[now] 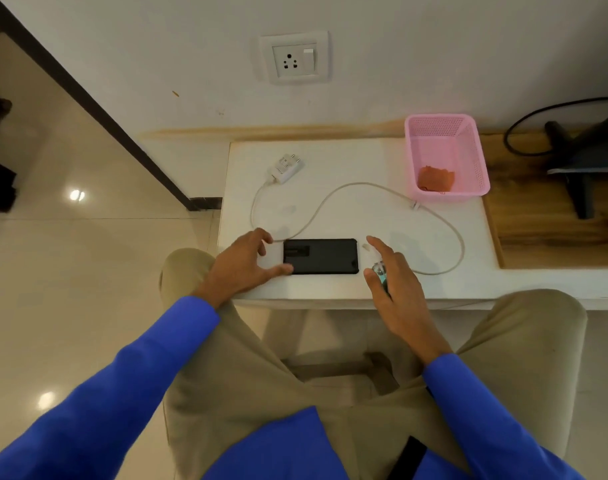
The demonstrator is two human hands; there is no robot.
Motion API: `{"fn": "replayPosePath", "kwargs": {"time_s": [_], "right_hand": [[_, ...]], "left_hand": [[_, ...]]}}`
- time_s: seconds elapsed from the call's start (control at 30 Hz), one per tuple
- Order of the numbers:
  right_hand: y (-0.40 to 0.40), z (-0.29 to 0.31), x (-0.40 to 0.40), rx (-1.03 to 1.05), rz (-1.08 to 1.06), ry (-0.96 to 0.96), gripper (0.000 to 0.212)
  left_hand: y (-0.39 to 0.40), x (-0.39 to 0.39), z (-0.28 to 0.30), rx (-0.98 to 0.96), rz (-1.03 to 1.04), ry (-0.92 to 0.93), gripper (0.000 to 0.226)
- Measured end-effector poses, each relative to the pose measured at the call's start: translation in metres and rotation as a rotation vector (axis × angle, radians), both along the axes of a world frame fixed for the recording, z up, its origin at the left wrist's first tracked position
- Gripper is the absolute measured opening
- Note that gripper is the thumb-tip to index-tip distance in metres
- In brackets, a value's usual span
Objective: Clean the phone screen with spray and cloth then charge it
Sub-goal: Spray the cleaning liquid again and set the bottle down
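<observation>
Black and glossy, the phone [320, 256] lies flat on the white table [364, 157] between the two hands. The left hand [242, 263] is spread, with thumb and fingertips at the phone's near end to steady it. The right hand [394, 282] is curled round a small spray bottle [379, 271], its nozzle aimed at the screen, forefinger extended on top.

The likely risk is overspray: mist could reach the cable's loose connector [365, 247], which lies just beside the right hand's forefinger, and wet it before charging. A weak hold by the left hand could also let the phone slide.

The white cable [458, 237] loops beyond and to the outside of the right hand, near enough to snag. The charger plug [286, 168] sits beyond the left hand. The orange cloth [435, 179] waits in a pink basket [475, 150] well beyond the right hand, and the wall socket [294, 58] is farther still.
</observation>
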State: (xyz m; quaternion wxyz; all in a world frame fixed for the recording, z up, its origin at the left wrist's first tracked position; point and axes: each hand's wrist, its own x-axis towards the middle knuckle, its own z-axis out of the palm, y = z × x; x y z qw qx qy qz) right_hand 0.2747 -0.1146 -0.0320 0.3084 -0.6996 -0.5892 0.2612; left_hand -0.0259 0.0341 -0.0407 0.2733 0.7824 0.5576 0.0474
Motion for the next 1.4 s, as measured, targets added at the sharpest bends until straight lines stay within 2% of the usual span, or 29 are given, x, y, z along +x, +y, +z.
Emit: {"fn": "replayPosePath", "kwargs": {"time_s": [0.07, 0.13, 0.27, 0.47, 0.63, 0.77, 0.87, 1.0, 1.07, 1.4], "right_hand": [[0.000, 0.001, -0.004, -0.013, -0.007, -0.001, 0.053], [-0.003, 0.003, -0.006, -0.040, -0.025, 0.048, 0.051], [-0.010, 0.007, -0.006, -0.078, -0.050, 0.167, 0.049], [-0.016, 0.009, -0.009, -0.051, -0.064, 0.170, 0.050], [-0.017, 0.006, -0.011, -0.076, -0.065, 0.194, 0.051], [-0.017, 0.006, -0.007, -0.063, -0.092, 0.210, 0.051], [-0.015, 0.008, -0.011, -0.050, -0.128, 0.196, 0.060], [-0.011, 0.005, -0.017, -0.067, -0.155, 0.152, 0.075], [-0.008, 0.005, -0.024, -0.094, -0.143, 0.113, 0.077], [0.015, 0.014, -0.063, -0.126, -0.124, 0.018, 0.088]], "left_hand": [[-0.006, -0.001, -0.005, -0.024, -0.052, 0.025, 0.096], [-0.005, 0.005, -0.008, -0.067, -0.043, 0.002, 0.104], [0.000, 0.008, -0.011, -0.068, -0.077, 0.044, 0.098], [-0.003, 0.009, -0.010, -0.012, -0.146, 0.081, 0.096], [-0.002, 0.011, -0.008, -0.044, -0.143, 0.055, 0.091], [-0.001, 0.009, -0.010, -0.052, -0.103, -0.017, 0.086], [-0.001, 0.011, -0.006, -0.101, -0.076, -0.090, 0.083], [-0.007, 0.017, -0.005, -0.291, -0.007, -0.331, 0.079], [-0.010, 0.019, -0.003, -0.323, 0.022, -0.420, 0.080], [-0.013, 0.016, 0.001, -0.332, 0.033, -0.469, 0.080]]}}
